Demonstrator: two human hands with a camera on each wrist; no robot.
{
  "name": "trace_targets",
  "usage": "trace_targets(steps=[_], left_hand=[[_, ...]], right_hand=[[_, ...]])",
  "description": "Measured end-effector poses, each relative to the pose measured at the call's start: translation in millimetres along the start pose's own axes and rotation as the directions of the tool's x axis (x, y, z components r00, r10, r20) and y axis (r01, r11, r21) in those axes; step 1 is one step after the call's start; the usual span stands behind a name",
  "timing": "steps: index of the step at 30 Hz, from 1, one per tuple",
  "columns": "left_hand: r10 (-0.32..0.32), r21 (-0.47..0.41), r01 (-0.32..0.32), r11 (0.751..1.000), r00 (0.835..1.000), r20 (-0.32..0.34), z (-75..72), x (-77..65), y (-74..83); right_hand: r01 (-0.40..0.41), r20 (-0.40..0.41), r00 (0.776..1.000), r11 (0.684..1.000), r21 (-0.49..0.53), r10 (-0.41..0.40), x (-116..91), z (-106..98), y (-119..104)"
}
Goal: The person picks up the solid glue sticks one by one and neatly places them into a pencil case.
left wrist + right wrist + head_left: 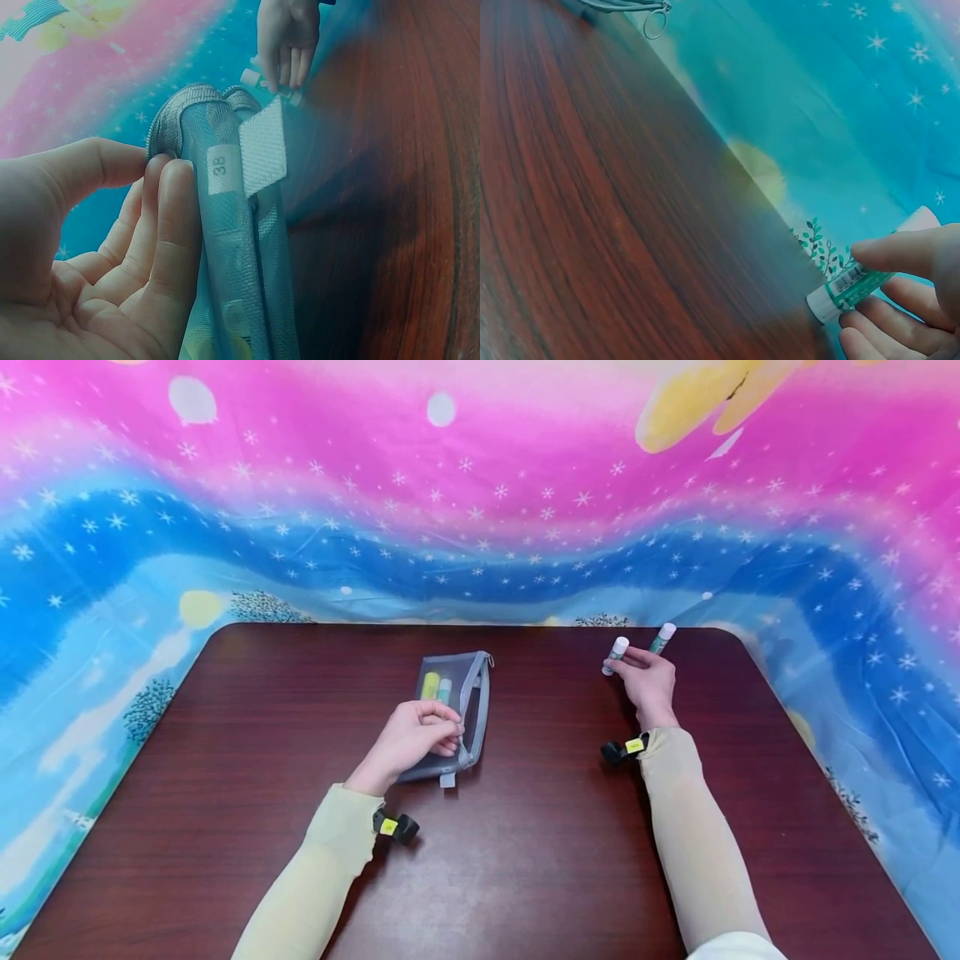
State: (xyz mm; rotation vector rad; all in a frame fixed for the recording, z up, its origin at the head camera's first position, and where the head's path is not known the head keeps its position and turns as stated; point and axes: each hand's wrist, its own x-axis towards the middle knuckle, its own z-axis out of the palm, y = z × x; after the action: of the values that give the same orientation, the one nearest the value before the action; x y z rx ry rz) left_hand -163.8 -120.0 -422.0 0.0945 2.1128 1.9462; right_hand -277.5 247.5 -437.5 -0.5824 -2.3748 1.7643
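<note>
A grey mesh zip pouch [450, 664] lies on the table with its zippered mouth parted toward the right. My left hand [416, 735] pinches the mouth's edge between thumb and fingers, close to the zipper in the left wrist view. Through the mesh show a yellow tube [430, 685] and a white-capped stick [445, 690]. To the right, my right hand [651, 681] holds a white glue stick with a green label [855, 289] between thumb and fingers. Just beyond that hand stands a second glue stick [663, 638], near the table's far edge.
The dark wooden table [525, 860] has rounded far corners. Behind and around it hangs a pink and blue cloth [495, 510] printed with snowflakes. A white fabric tag [264, 146] sticks out from the pouch's side seam.
</note>
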Motion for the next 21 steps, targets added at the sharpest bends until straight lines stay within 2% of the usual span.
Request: trace_targets(steps=[21], left_hand=[[0.001, -0.002, -0.001, 1.0, 1.0, -0.003, -0.5, 0.3, -0.6]], right_hand=[[0.006, -0.016, 1.0, 0.997, -0.081, -0.008, 0.4, 1.1, 2.5]])
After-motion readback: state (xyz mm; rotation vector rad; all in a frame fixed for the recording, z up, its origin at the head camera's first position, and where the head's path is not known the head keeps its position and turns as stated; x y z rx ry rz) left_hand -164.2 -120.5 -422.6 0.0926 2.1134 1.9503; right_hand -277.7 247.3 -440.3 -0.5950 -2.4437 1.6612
